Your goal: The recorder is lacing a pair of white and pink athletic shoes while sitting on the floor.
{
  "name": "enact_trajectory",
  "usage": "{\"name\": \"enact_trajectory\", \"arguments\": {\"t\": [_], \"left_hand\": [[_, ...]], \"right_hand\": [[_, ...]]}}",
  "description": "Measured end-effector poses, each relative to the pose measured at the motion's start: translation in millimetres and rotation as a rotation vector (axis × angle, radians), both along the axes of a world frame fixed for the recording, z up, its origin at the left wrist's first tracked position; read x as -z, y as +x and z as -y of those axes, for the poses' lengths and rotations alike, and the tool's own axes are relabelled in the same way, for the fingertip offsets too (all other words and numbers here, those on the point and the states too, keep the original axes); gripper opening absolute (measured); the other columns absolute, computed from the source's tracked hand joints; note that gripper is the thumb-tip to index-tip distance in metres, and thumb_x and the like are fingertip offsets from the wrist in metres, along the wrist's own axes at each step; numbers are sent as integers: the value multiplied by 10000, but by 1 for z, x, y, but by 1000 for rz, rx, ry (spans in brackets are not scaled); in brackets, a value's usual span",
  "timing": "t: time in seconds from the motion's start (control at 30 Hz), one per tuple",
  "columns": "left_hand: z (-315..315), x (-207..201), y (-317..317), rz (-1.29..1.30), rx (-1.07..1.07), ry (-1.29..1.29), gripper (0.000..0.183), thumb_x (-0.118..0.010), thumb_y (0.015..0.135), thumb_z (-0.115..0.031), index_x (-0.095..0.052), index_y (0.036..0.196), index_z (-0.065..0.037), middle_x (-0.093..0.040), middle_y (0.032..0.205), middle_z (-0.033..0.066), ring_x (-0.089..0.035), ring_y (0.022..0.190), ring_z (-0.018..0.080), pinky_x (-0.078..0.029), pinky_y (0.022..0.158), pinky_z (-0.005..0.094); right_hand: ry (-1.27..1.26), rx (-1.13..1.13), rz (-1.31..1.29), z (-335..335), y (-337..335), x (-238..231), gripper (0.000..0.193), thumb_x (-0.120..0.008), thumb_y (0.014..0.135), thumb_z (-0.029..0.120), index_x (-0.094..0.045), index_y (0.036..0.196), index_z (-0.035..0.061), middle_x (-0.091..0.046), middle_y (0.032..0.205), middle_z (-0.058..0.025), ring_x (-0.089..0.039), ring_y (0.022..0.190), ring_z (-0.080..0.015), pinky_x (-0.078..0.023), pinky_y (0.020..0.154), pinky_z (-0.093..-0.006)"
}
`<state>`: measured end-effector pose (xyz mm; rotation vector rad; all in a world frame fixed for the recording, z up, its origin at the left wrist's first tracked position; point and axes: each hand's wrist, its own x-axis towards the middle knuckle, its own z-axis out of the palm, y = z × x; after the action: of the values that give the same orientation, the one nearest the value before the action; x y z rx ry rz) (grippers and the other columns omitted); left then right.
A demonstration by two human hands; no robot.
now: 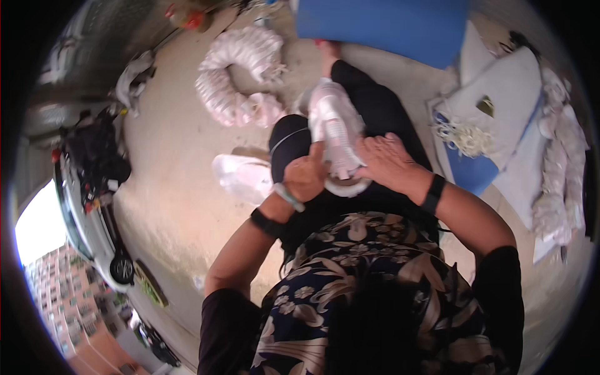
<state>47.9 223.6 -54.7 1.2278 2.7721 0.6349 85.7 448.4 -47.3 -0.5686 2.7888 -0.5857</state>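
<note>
I look down on a bare, pale concrete floor (181, 156), outdoors by the look of it, with a scooter (94, 187) parked at the left edge and buildings beyond. Largest item ahead is a blue board (381, 25) lying at the top of the view; to the right lie white sheets (506, 87) over a blue panel, carrying a tangle of pale cords (465, 134), and a long row of bagged white goods (562, 169) along the far right. A curved heap of pink-white bundles (234, 75) sits on the floor at upper left. The person sits with legs in black trousers stretched forward; a white shoe (337, 134) rests on the lap, toe pointing away. The left hand (305, 176) is closed on the shoe's near end, thumb raised against its side; the right hand (389, 161) lies flat with fingers spread, pressed on the shoe's right side. A second white shoe (240, 178) lies on the floor just beside the left knee. Risk, in my judgement: the shoe is steadied on a rounded thigh only, so a shift could roll it off onto the dusty floor. No open container shows; what the bags hold I cannot tell.
</note>
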Motion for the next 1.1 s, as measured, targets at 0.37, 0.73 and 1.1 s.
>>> {"name": "enact_trajectory", "arguments": {"t": [0.37, 0.73, 1.1], "left_hand": [[26, -37, -8, 931, -641, 454, 188, -619, 847, -184, -638, 973, -45, -577, 712, -14, -529, 631, 62, -448, 581, 202], [35, -34, -32, 1079, -665, 277, 199, -577, 868, -192, -614, 982, -33, -554, 659, -13, -481, 534, 40, -387, 467, 177], [27, -35, -43, 1131, -751, 165, 138, -546, 878, -129, -615, 929, -21, -551, 606, 3, -462, 489, 42, -378, 447, 173]], "right_hand": [[-1100, 843, 264, -111, 23, 84, 145, -587, 847, 129, -602, 951, 28, -545, 652, -24, -525, 673, -56, -451, 548, -250], [156, 1080, 468, -231, 39, 234, 252, -520, 768, 133, -626, 996, 112, -454, 1252, -104, -398, 1173, -306, -381, 907, -449], [480, 884, 488, -242, 26, 264, 347, -571, 795, 296, -594, 1090, 112, -427, 1287, -56, -252, 1283, -317, -236, 945, -620]]}}
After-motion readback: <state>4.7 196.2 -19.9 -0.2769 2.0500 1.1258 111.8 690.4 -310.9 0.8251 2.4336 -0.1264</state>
